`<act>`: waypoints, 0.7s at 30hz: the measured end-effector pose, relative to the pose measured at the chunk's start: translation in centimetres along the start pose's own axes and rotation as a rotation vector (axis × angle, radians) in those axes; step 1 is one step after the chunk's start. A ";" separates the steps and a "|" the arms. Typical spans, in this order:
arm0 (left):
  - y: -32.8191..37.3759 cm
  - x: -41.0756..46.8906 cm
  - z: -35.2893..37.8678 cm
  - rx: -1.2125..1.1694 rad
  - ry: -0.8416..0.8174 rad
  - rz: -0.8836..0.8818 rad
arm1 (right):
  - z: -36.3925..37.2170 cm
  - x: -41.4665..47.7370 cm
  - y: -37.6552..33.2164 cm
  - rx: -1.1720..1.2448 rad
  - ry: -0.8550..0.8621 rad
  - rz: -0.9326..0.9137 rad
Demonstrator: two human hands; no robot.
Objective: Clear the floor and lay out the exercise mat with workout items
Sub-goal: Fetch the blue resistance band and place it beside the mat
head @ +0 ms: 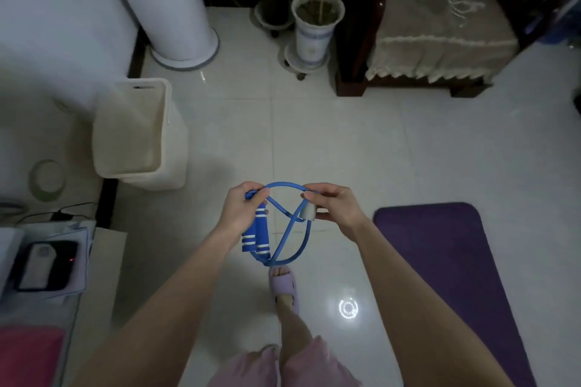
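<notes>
- The resistance band (284,223) looks light and rubbery. Its tubing sags and crosses over itself instead of holding a shape, so I judge it will flop and tangle if carried by one strand.
- The safest places to hold it are the two padded handles (256,234), which look soft and thick enough for a firm grip, and the grey sleeve (307,212) where the tubing is gathered.
- It is bright blue. The handles hang side by side and carry white stripes near both ends. The tubing makes an arch at the top and a twisted loop below.
- The left hand (242,210) is closed around the top of the handles, with the fingers wrapped over the tubing there.
- The right hand (336,207) pinches the grey sleeve between thumb and fingers, with the rest of the hand loosely curled.
- The band is held in the air in the middle of the view, above the pale tiled floor (393,151) and just above a foot in a lilac slipper (283,284). It touches neither.
- The purple mat (449,276) lies flat on the floor at the near right, apart from the band, with nothing on its visible part.
- A cream bin (138,132) stands on the left, well apart from the mat.
- Judging by this, the mat is down and the band has yet to be set on or beside it.
</notes>
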State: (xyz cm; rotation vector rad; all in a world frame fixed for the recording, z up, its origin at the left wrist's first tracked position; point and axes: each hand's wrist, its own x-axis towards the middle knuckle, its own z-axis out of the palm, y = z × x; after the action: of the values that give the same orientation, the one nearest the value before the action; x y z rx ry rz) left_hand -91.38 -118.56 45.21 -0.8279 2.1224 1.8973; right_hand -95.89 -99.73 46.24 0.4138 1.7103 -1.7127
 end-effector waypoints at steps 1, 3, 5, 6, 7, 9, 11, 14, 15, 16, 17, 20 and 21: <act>-0.5 -1.1 0.6 0.000 -0.025 0.006 | -0.6 -1.3 1.1 0.012 0.023 -0.003; -1.8 -3.4 2.0 0.011 -0.082 0.016 | -1.9 -4.2 3.6 0.035 0.065 -0.013; -2.9 -5.9 3.7 0.035 -0.138 0.023 | -3.5 -7.4 6.1 0.069 0.119 -0.031; -3.5 -7.2 4.9 0.058 -0.175 0.027 | -4.4 -9.2 7.6 0.098 0.162 -0.036; -3.8 -8.5 5.9 0.076 -0.208 0.030 | -5.4 -10.8 8.9 0.121 0.197 -0.043; -4.7 -11.1 8.3 0.111 -0.270 0.038 | -7.3 -14.4 11.4 0.161 0.255 -0.055; -5.4 -13.5 10.3 0.147 -0.330 0.042 | -9.0 -17.5 13.5 0.193 0.319 -0.058; -6.2 -17.6 14.4 0.230 -0.465 0.076 | -12.2 -22.7 17.0 0.267 0.434 -0.083; -6.5 -18.6 15.4 0.235 -0.487 0.082 | -13.0 -24.0 18.1 0.284 0.458 -0.081; -6.7 -19.3 16.1 0.256 -0.504 0.090 | -13.4 -25.0 18.7 0.302 0.480 -0.080; -7.0 -20.3 17.2 0.266 -0.531 0.099 | -14.1 -26.3 19.6 0.311 0.501 -0.081; -8.6 -25.2 21.9 0.343 -0.655 0.113 | -17.2 -32.1 23.5 0.377 0.619 -0.089; -9.3 -26.6 23.2 0.360 -0.688 0.114 | -18.1 -33.8 24.9 0.398 0.648 -0.091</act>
State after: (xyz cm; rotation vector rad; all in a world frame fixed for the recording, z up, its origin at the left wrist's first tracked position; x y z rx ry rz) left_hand -69.83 -89.05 46.03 0.0308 1.9742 1.4672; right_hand -59.50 -72.18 47.78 1.1949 1.8158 -2.1429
